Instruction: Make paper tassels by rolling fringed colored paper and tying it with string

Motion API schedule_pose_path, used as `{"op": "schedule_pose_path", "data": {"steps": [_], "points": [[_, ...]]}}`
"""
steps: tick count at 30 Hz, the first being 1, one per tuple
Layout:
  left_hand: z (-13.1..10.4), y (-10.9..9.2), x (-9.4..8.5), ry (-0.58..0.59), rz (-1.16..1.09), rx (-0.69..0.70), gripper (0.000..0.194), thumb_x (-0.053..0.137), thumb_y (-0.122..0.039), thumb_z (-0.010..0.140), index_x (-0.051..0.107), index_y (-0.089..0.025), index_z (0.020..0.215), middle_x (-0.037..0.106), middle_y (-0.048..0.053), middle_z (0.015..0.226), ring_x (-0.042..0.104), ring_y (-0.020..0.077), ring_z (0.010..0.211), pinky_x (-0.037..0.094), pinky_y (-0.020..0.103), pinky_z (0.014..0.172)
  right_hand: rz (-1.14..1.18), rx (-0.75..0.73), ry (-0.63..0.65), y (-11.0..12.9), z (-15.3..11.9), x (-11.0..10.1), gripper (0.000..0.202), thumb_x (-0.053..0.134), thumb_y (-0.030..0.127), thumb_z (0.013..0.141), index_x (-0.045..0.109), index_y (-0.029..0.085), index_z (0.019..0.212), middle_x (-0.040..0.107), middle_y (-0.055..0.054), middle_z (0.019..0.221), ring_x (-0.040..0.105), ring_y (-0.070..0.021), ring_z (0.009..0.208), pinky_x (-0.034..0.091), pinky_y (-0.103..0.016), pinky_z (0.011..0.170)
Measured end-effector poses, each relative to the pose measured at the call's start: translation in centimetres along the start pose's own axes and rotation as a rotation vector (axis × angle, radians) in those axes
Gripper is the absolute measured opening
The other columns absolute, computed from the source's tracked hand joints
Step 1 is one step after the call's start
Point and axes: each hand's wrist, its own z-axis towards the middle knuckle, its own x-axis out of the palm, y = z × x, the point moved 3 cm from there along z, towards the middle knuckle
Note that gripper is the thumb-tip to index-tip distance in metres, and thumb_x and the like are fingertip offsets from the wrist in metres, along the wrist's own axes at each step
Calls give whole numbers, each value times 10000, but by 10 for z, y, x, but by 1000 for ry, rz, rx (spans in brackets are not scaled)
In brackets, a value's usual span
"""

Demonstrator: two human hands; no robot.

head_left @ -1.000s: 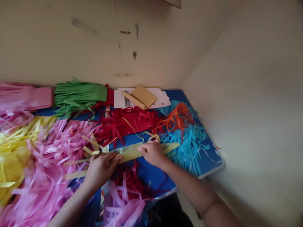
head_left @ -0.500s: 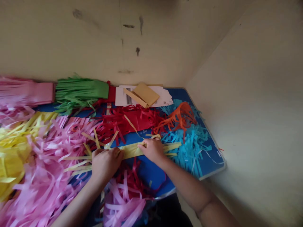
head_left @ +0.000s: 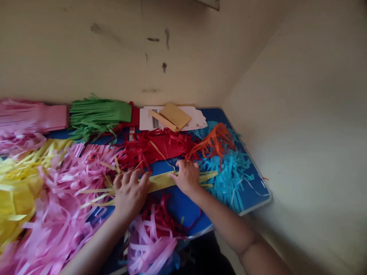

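A pale yellow fringed paper strip [head_left: 162,181] lies across the blue table, its uncut middle showing between my two hands. Over its left part rests my left hand [head_left: 130,189], fingers apart and lightly bent, with cut yellow strands fanning out to the left of it. On the right part, my right hand [head_left: 187,176] touches the paper with thumb and fingers spread. More yellow strands stick out beyond it toward the blue fringe. A thin loose yellow strand [head_left: 160,150] curls just behind the strip, near the red fringed paper [head_left: 164,148].
Pink fringe [head_left: 65,198] and bright yellow fringe [head_left: 17,198] cover the table's left. Green fringed paper [head_left: 100,110] and white sheets [head_left: 146,119] with folded tan paper [head_left: 177,114] line the wall. Orange fringe [head_left: 216,139] tops blue fringe [head_left: 229,175] at the right, near the blue table's edge [head_left: 258,204].
Both hands have loosened: the left fingers have spread from a closed grip, and the right fingers have opened from a pinch. The yellow strip stays in about the same place. The view has tilted slightly.
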Motion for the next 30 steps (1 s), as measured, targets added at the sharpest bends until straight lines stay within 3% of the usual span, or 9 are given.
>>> {"op": "schedule_pose_path", "data": {"steps": [3,5,7,11,16,22,25,30], "points": [[4,-8,-7,55,-64,305,228,529,-138,853,703,-278,901,713,54,1021,590,282,1038,331,482,995,-50,-178,-78,11,-12,-14,217,586,227,909,572,197,1123,621,-135,1153,538,-277,1043,322,-422,906],[5,-12,-11,131,-77,452,226,516,-104,834,685,-253,837,696,50,867,602,264,916,365,475,957,10,-410,44,20,-20,-10,217,555,156,871,580,184,1085,621,-123,1099,528,-260,1020,337,-405,915],[4,-15,-14,158,-52,482,196,512,-131,834,675,-239,845,675,52,817,600,259,876,373,478,961,84,-550,178,19,-24,-2,253,591,171,795,588,169,1047,622,-107,1047,529,-251,998,362,-383,904],[-4,-16,-11,117,-11,389,170,525,-244,842,680,-209,903,692,78,888,618,276,888,331,541,1018,193,-607,237,-3,-11,10,337,584,133,711,605,171,1045,641,-79,1086,552,-238,1017,364,-368,920],[-6,-5,3,91,-139,273,263,458,-178,861,715,-222,886,735,65,919,645,271,893,331,552,1003,300,-589,246,-23,7,10,332,546,30,703,635,181,985,699,-30,1015,613,-184,981,355,-313,898],[-1,9,9,62,-229,187,251,496,-334,898,736,-270,936,758,30,978,659,231,916,374,455,927,334,-536,194,-24,7,9,82,694,290,862,717,212,876,726,-4,990,633,-152,941,287,-336,918],[2,12,9,77,-235,112,348,441,-424,945,743,-268,869,763,33,920,662,232,893,374,429,859,328,-452,186,-23,10,11,172,626,280,935,730,214,816,722,17,912,631,-114,883,288,-308,873],[10,11,13,100,-189,64,430,407,-429,954,715,-219,741,742,60,786,654,261,823,353,435,811,167,-343,142,-17,15,16,241,617,336,927,710,182,766,686,-6,831,609,-139,840,309,-299,803]]}}
